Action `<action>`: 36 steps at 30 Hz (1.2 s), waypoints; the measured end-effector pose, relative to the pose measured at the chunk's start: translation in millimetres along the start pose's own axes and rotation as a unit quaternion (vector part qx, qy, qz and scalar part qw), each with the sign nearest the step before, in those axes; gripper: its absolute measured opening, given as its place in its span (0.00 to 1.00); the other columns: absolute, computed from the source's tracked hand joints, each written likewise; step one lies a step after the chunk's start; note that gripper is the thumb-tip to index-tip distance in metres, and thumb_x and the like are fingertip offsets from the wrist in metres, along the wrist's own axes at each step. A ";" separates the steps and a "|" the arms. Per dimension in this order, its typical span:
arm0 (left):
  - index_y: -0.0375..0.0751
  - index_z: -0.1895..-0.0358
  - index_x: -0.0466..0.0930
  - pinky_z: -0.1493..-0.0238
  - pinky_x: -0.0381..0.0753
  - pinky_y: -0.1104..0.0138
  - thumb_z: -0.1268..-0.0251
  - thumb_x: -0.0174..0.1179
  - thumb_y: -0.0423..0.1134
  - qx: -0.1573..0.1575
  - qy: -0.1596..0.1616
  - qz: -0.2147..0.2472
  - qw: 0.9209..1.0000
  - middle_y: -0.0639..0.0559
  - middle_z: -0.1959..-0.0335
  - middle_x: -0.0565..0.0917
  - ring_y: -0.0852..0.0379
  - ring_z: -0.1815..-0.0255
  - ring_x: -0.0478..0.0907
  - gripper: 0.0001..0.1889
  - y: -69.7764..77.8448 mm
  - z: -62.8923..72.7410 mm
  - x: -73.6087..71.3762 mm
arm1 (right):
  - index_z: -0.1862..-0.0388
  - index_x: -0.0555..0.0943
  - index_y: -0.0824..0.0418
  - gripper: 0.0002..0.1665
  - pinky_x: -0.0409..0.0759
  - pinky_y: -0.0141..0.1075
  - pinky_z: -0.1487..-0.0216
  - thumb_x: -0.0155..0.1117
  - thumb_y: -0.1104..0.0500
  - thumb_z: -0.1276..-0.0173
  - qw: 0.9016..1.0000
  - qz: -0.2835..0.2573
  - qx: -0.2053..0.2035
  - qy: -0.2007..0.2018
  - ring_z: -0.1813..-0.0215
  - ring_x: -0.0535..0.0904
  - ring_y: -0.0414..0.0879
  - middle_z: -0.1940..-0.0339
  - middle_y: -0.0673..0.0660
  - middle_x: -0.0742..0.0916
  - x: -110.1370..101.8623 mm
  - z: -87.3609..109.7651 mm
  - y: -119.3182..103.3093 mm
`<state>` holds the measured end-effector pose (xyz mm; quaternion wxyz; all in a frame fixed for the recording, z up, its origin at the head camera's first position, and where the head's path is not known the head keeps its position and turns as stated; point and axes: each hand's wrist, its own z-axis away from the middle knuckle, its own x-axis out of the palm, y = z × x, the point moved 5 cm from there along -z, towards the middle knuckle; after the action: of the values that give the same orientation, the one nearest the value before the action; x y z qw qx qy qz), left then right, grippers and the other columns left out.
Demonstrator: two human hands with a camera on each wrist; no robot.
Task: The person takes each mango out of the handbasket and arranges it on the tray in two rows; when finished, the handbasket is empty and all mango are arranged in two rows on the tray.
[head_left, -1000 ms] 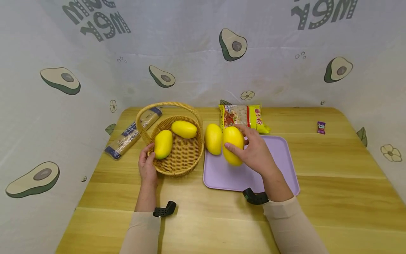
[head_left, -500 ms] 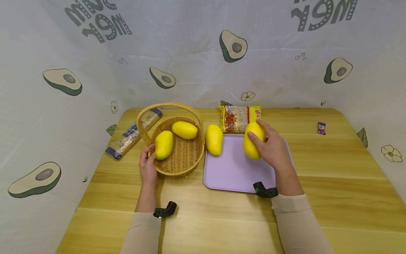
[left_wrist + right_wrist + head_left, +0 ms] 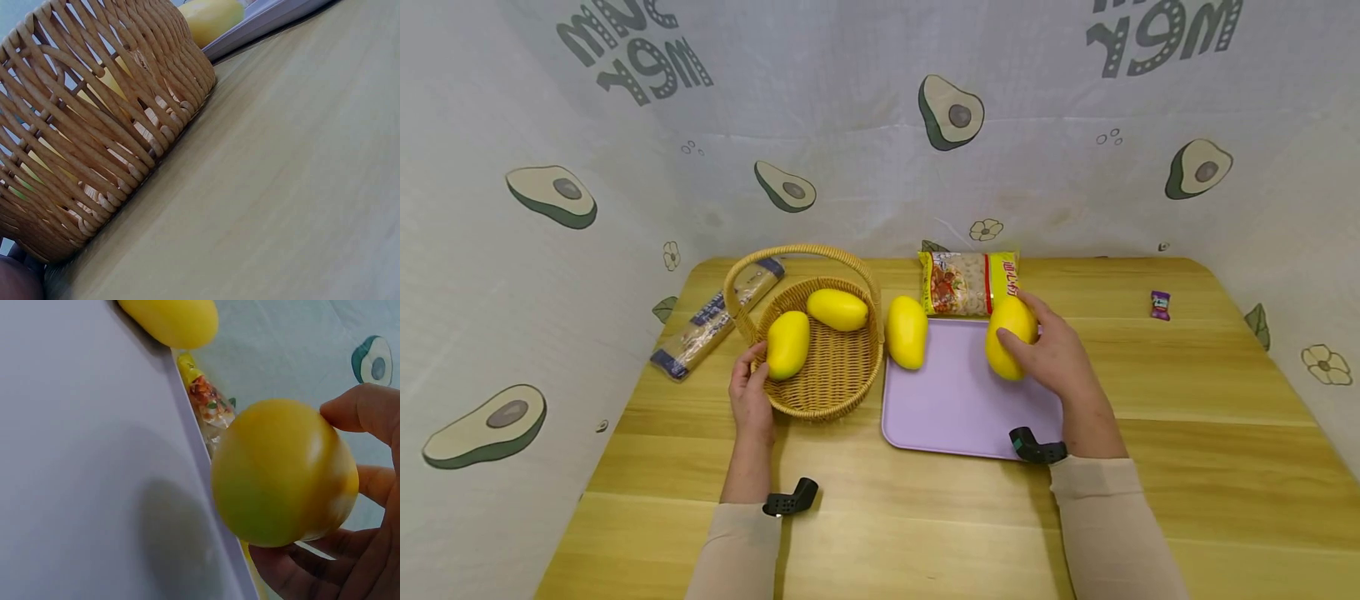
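Note:
My right hand (image 3: pixel 1056 354) grips a yellow mango (image 3: pixel 1010 337), thumb on one side and fingers on the other. In the right wrist view this mango (image 3: pixel 281 475) is above the lilac tray (image 3: pixel 75 462), with a shadow on the tray surface. A second mango (image 3: pixel 907 332) lies at the tray's left back corner. My left hand (image 3: pixel 751 396) holds the left rim of a woven basket (image 3: pixel 831 367) with an arched handle. Inside the basket lie two mangoes, one mango (image 3: pixel 788 345) by my fingers and another mango (image 3: pixel 837 309) at the back. The left wrist view mostly shows the basket's wall (image 3: pixel 106 119).
A yellow printed food bag (image 3: pixel 962 283) lies behind the tray (image 3: pixel 955 417). Left of the basket is a long clear packet (image 3: pixel 707 325) with blue ends. A small purple wrapped sweet (image 3: pixel 1161 305) sits at the right back. Patterned cloth hangs behind the wooden table (image 3: pixel 880 533).
My right hand has carried its mango rightward over the tray, away from the mango at the left corner. My left hand stays at the basket rim.

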<state>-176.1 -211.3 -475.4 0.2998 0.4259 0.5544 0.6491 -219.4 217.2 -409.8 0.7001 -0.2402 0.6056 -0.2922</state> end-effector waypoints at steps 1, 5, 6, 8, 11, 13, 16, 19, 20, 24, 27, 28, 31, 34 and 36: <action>0.40 0.41 0.80 0.19 0.50 0.55 0.24 0.46 0.29 -0.001 0.000 -0.001 1.000 0.53 0.36 0.75 0.51 0.19 0.56 0.17 0.0 -0.1 -0.3 | 0.15 0.50 0.48 0.49 0.78 0.61 0.41 0.60 0.40 0.27 1.000 0.005 0.003 -0.006 0.38 0.71 0.68 0.26 0.73 0.69 0.5 -0.5 1.7; 0.41 0.40 0.79 0.17 0.48 0.54 0.24 0.46 0.30 -0.001 -0.003 -0.009 1.000 0.50 0.32 0.72 0.50 0.18 0.53 0.17 0.3 0.3 -0.7 | 0.14 0.49 0.48 0.50 0.72 0.67 0.36 0.59 0.40 0.27 0.999 0.030 0.007 -0.022 0.36 0.68 0.70 0.26 0.77 0.65 1.7 -1.8 7.3; 0.41 0.40 0.79 0.17 0.48 0.54 0.24 0.45 0.30 -0.002 -0.004 -0.011 1.000 0.49 0.31 0.72 0.50 0.17 0.53 0.17 0.3 0.5 -0.8 | 0.14 0.49 0.49 0.50 0.71 0.68 0.35 0.59 0.41 0.27 0.999 0.036 0.007 -0.023 0.35 0.67 0.70 0.26 0.77 0.65 1.9 -2.1 8.3; 0.41 0.39 0.79 0.17 0.47 0.54 0.23 0.45 0.30 -0.001 -0.007 -0.010 1.000 0.48 0.30 0.71 0.50 0.17 0.52 0.17 0.6 0.4 -0.5 | 0.14 0.49 0.51 0.50 0.70 0.69 0.34 0.59 0.41 0.27 0.999 0.043 0.008 -0.024 0.35 0.67 0.71 0.26 0.78 0.64 1.7 -2.7 9.6; 0.40 0.40 0.79 0.17 0.48 0.54 0.23 0.45 0.30 -0.003 -0.008 -0.007 1.000 0.50 0.31 0.71 0.50 0.18 0.53 0.17 0.1 0.0 -0.5 | 0.14 0.48 0.54 0.52 0.69 0.69 0.33 0.60 0.41 0.28 0.999 0.040 0.010 -0.022 0.32 0.66 0.72 0.25 0.78 0.64 1.4 -3.8 11.8; 0.40 0.40 0.78 0.18 0.48 0.54 0.23 0.45 0.30 -0.003 -0.009 -0.005 1.000 0.51 0.32 0.72 0.51 0.18 0.53 0.17 0.0 0.3 -0.4 | 0.14 0.48 0.55 0.53 0.69 0.68 0.33 0.61 0.40 0.28 0.999 0.039 0.014 -0.022 0.31 0.66 0.72 0.24 0.77 0.64 1.6 -4.5 13.1; 0.40 0.39 0.78 0.18 0.49 0.55 0.23 0.44 0.30 -0.005 -0.009 -0.007 1.000 0.52 0.33 0.72 0.52 0.18 0.53 0.17 0.4 1.1 0.1 | 0.15 0.47 0.57 0.54 0.70 0.67 0.33 0.61 0.40 0.28 0.999 0.037 0.024 -0.026 0.30 0.66 0.72 0.23 0.75 0.64 2.8 -5.3 15.3; 0.39 0.39 0.78 0.18 0.49 0.55 0.23 0.44 0.30 -0.005 -0.006 -0.012 1.000 0.51 0.32 0.72 0.53 0.18 0.54 0.17 0.8 1.5 0.3 | 0.15 0.47 0.58 0.54 0.69 0.68 0.32 0.61 0.39 0.29 0.998 0.042 0.035 -0.031 0.30 0.66 0.72 0.22 0.75 0.64 3.3 -6.0 17.7; 0.39 0.39 0.78 0.18 0.49 0.56 0.23 0.44 0.30 -0.004 -0.006 -0.013 1.000 0.50 0.31 0.72 0.53 0.18 0.54 0.17 1.0 1.2 0.5 | 0.15 0.48 0.58 0.55 0.68 0.68 0.32 0.61 0.38 0.28 0.998 0.043 0.037 -0.032 0.30 0.66 0.72 0.22 0.75 0.64 3.4 -6.4 18.5; 0.39 0.39 0.78 0.17 0.49 0.56 0.24 0.45 0.30 0.000 -0.004 -0.015 1.000 0.48 0.31 0.72 0.53 0.18 0.54 0.17 1.8 0.9 0.5 | 0.16 0.48 0.60 0.54 0.68 0.68 0.32 0.60 0.38 0.28 0.997 0.046 0.047 -0.032 0.31 0.65 0.72 0.22 0.76 0.63 3.3 -7.1 20.7; 0.39 0.39 0.78 0.18 0.50 0.56 0.24 0.45 0.30 0.001 -0.004 -0.013 1.000 0.49 0.32 0.72 0.52 0.18 0.54 0.17 2.0 1.1 0.5 | 0.16 0.49 0.61 0.54 0.68 0.68 0.32 0.59 0.37 0.28 0.997 0.046 0.051 -0.034 0.32 0.65 0.72 0.23 0.77 0.64 3.6 -7.7 23.0; 0.39 0.39 0.78 0.18 0.50 0.56 0.24 0.45 0.30 0.000 -0.004 -0.013 1.000 0.50 0.32 0.72 0.52 0.19 0.55 0.17 1.8 0.9 0.3 | 0.16 0.48 0.61 0.54 0.68 0.68 0.32 0.59 0.37 0.28 0.997 0.046 0.052 -0.033 0.32 0.65 0.72 0.23 0.77 0.64 3.8 -8.1 24.0; 0.40 0.39 0.78 0.19 0.51 0.56 0.23 0.45 0.30 0.000 -0.005 -0.012 1.000 0.50 0.33 0.72 0.52 0.19 0.55 0.17 1.2 0.6 0.0 | 0.16 0.48 0.62 0.54 0.67 0.69 0.32 0.58 0.37 0.27 0.997 0.046 0.051 -0.033 0.31 0.65 0.72 0.23 0.77 0.63 3.5 -9.0 26.1; 0.40 0.39 0.78 0.18 0.50 0.55 0.23 0.45 0.30 0.001 -0.004 -0.011 1.000 0.50 0.32 0.73 0.51 0.19 0.55 0.17 0.8 0.1 -0.4 | 0.16 0.48 0.62 0.54 0.66 0.69 0.31 0.56 0.36 0.26 0.997 0.044 0.051 -0.034 0.30 0.64 0.73 0.22 0.77 0.62 2.6 -9.3 26.9; 0.41 0.39 0.79 0.18 0.50 0.55 0.23 0.45 0.30 0.002 -0.003 -0.009 1.000 0.50 0.33 0.73 0.51 0.19 0.55 0.17 0.9 0.1 -0.2 | 0.15 0.47 0.62 0.54 0.66 0.69 0.31 0.56 0.36 0.26 0.997 0.040 0.054 -0.039 0.30 0.64 0.73 0.22 0.77 0.61 2.0 -9.3 27.5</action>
<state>-175.8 -211.7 -474.6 0.3069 0.4234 0.5587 0.6438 -225.1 235.6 -431.6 0.7465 -0.1888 0.5701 -0.2865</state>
